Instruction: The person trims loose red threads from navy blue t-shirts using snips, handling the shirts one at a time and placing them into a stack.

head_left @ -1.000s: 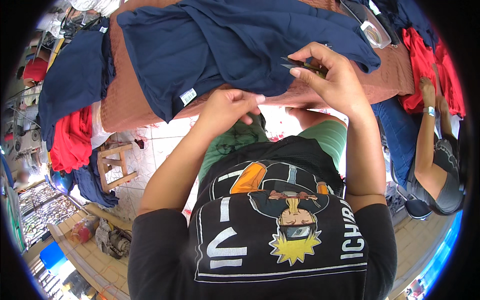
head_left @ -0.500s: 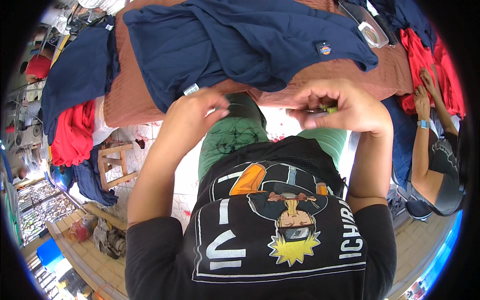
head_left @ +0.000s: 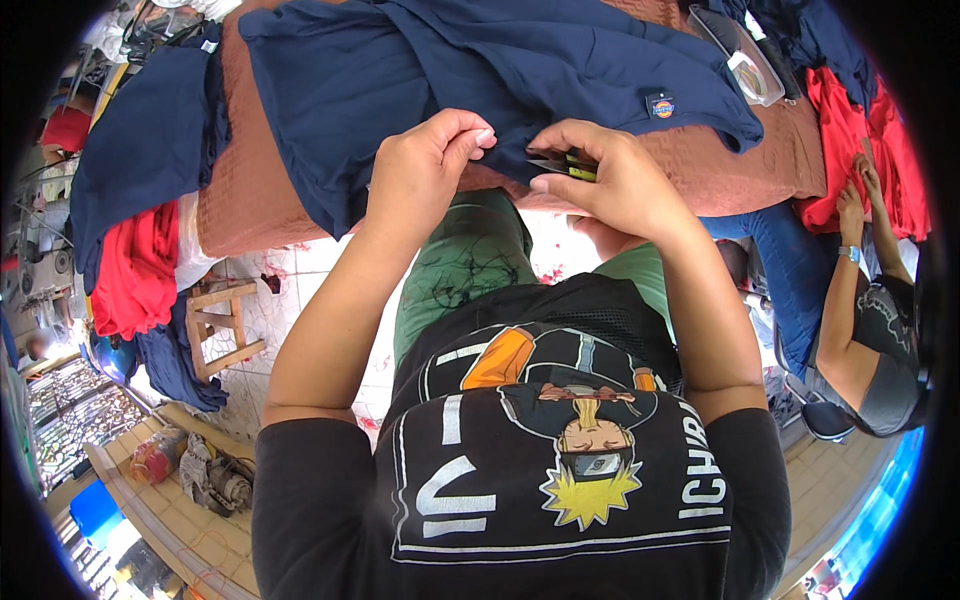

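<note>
Here's the left hand (head_left: 425, 170), fingertips pinched together, though whether on a thread I cannot tell; the right hand (head_left: 615, 175) grasps thread snips (head_left: 577, 169), blades pointing left. Just beyond, a navy garment (head_left: 350, 90) lies rumpled across the brown table cover (head_left: 255, 215). Off left, a wooden stool (head_left: 234, 320) on pale tiled floor (head_left: 303, 268); far right, a co-worker's hands (head_left: 849, 212) touch red fabric (head_left: 834, 120).

Navy is shown by the garment (head_left: 335, 110), set off by the brown, textured table cover (head_left: 250, 205), while the snips (head_left: 580, 173) are coloured yellow-green and dark. Red is seen in the left cloth (head_left: 135, 275) and the right cloth (head_left: 838, 125). Nearest, the black shirt (head_left: 330, 510) is printed with white, orange and yellow, and the green trousers (head_left: 470, 250) are streaked with dark lines.
</note>
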Tool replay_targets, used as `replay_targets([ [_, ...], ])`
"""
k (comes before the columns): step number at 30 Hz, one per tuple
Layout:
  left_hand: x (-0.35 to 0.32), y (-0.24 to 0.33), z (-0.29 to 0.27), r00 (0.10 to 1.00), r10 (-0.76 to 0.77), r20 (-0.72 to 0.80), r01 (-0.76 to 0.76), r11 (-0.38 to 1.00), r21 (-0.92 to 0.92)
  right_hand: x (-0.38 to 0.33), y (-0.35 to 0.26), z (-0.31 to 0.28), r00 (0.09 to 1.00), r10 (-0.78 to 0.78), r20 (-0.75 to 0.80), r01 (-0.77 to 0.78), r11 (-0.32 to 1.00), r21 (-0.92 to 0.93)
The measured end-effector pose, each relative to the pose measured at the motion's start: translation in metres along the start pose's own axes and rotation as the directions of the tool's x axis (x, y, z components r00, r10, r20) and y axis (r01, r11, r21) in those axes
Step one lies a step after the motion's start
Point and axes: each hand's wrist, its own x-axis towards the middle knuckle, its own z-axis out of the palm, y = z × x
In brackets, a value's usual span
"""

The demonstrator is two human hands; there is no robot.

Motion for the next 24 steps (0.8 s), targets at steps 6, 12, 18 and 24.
replay_targets([
  [6,0.0,0.004,-0.001,0.996,-0.084,0.009,0.085,0.991,-0.101,0.004,-0.017,0.013,0.978,-0.124,-0.165,0.104,0.987,-0.126],
  [12,-0.001,0.01,-0.002,1.0,-0.023,0.003,0.024,0.998,-0.053,0.007,-0.02,0.018,0.973,-0.155,-0.173,0.094,0.944,-0.315],
  [18,-0.004,0.016,-0.006,0.999,-0.042,0.008,0.042,0.999,-0.007,0.006,-0.027,0.02,0.974,-0.171,-0.15,0.099,0.913,-0.396],
  [24,-0.007,-0.007,-0.036,0.859,0.405,0.314,-0.444,0.894,0.06,0.003,-0.024,0.009,0.96,-0.184,-0.213,0.089,0.917,-0.39],
])
